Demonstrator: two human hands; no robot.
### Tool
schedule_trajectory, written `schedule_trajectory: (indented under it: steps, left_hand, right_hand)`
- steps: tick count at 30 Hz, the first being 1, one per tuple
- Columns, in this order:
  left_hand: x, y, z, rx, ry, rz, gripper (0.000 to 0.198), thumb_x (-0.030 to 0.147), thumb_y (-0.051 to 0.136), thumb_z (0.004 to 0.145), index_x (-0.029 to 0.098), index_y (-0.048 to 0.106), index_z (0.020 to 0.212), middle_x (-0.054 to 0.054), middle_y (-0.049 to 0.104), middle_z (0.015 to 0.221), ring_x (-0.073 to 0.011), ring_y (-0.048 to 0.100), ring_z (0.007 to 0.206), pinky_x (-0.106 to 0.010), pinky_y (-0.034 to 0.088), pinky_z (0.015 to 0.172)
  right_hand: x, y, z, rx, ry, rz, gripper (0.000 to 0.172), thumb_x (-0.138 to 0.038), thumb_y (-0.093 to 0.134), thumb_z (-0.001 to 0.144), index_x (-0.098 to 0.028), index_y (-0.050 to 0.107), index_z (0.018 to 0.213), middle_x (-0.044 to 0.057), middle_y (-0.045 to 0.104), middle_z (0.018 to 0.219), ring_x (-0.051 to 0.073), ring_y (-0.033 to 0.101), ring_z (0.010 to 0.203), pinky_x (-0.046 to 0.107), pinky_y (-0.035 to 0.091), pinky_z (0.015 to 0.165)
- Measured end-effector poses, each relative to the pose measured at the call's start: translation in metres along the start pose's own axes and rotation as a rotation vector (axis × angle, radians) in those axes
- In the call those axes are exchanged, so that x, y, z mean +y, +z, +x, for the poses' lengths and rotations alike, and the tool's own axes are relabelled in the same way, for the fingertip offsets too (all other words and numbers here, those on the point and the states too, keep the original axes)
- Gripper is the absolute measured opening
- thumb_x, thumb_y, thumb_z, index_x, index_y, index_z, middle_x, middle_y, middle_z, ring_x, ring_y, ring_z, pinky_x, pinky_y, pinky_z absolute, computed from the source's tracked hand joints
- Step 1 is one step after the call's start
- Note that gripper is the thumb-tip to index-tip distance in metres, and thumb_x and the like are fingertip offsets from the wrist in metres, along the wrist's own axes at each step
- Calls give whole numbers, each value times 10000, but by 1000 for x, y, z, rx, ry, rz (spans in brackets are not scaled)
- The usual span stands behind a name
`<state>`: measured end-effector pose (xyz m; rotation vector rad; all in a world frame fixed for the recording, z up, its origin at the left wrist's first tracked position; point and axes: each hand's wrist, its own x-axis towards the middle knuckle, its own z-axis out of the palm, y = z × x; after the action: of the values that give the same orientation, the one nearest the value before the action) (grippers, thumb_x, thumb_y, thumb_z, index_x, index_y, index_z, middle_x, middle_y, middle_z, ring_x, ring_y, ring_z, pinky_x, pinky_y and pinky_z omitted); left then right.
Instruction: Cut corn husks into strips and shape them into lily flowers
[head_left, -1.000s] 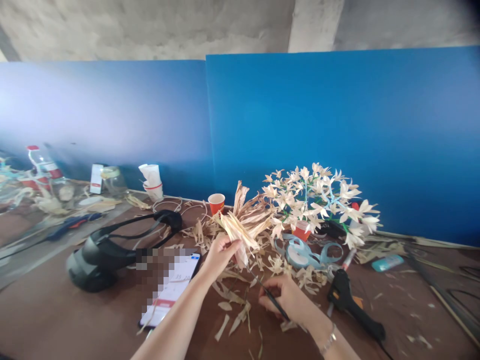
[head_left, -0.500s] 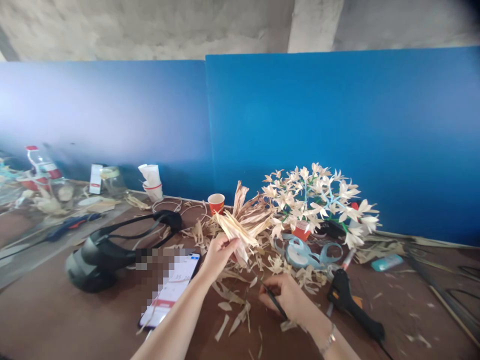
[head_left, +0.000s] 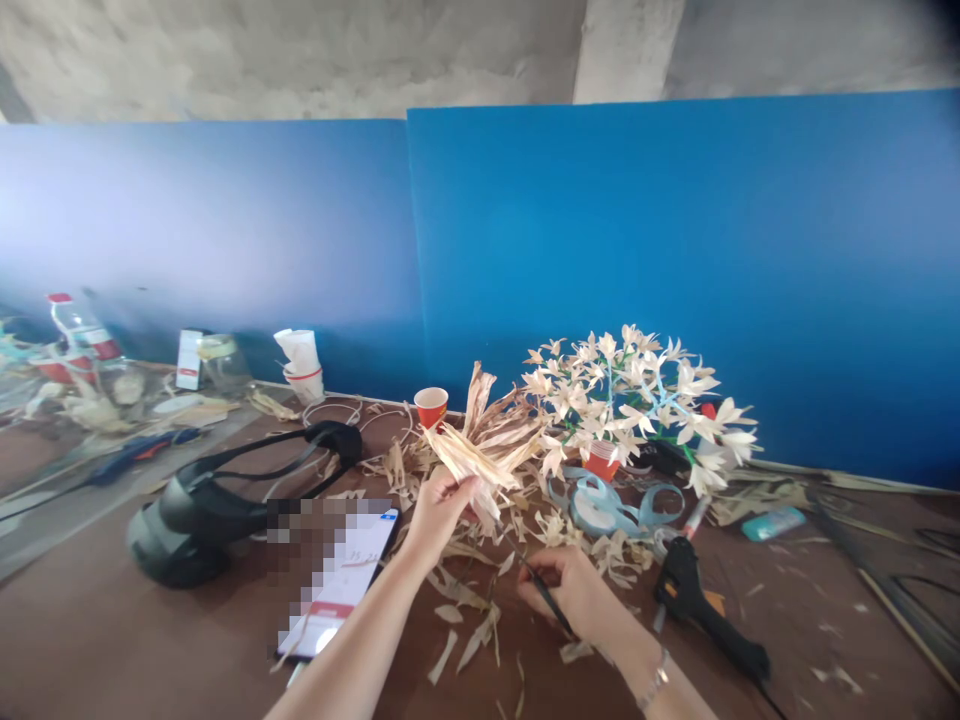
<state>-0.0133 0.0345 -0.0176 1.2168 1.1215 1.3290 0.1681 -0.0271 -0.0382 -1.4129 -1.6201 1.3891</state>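
Note:
My left hand [head_left: 444,508] pinches a piece of pale dried corn husk [head_left: 472,458] between thumb and fingers, above a pile of husk. My right hand [head_left: 564,592] is closed around a slim black-handled tool [head_left: 550,598] with a thin pointed end; its exact kind is unclear. The tool slants up and left toward the husk, and I cannot tell whether its tip touches it. Browner husk leaves [head_left: 506,418] fan out behind my left hand. Cut husk scraps [head_left: 471,615] lie on the table below.
White husk flowers [head_left: 626,385] stand in a red cup at the back. A light blue ribbon roll [head_left: 600,505] and black glue gun [head_left: 694,600] lie to the right. Leftward are a phone [head_left: 341,580], a black headset [head_left: 184,520] and an orange paper cup [head_left: 431,407].
The tool's thin end now reaches up close to the husk's lower edge. My left hand keeps its pinch on the husk, almost unmoved.

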Motion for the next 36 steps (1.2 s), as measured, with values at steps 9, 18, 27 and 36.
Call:
schedule_trajectory:
  steps: [9,18,27,36]
  left_hand:
    - [-6,2,0,-6,-14,-65,289,398,665,645,119,662,721,5,620,581,-150,586,514,-253,511,479]
    - [-14,8,-1,13,-27,-104,320,403,660,661,103,664,773,-20,617,596,-145,581,517,-248,513,469]
    - [-8,15,-6,70,-63,-118,296,403,679,627,119,671,709,-15,618,587,-142,576,515,-233,496,453]
    - [-9,16,-6,55,-85,-136,298,407,677,636,124,660,726,-20,645,594,-131,578,489,-228,490,463]
  right_hand:
    - [-3,1,0,20,33,9,187,-317,649,608,-144,582,630,-62,450,422,39,339,336,150,245,319]
    - [-2,4,1,50,32,28,248,-371,669,602,-145,572,630,-64,456,428,39,358,320,144,244,300]
    - [-5,7,1,68,68,72,232,-361,666,602,-159,560,640,-82,435,396,36,323,301,145,250,279]
    - [-2,10,3,72,68,64,299,-401,681,600,-150,585,733,-86,449,406,57,361,306,159,275,264]
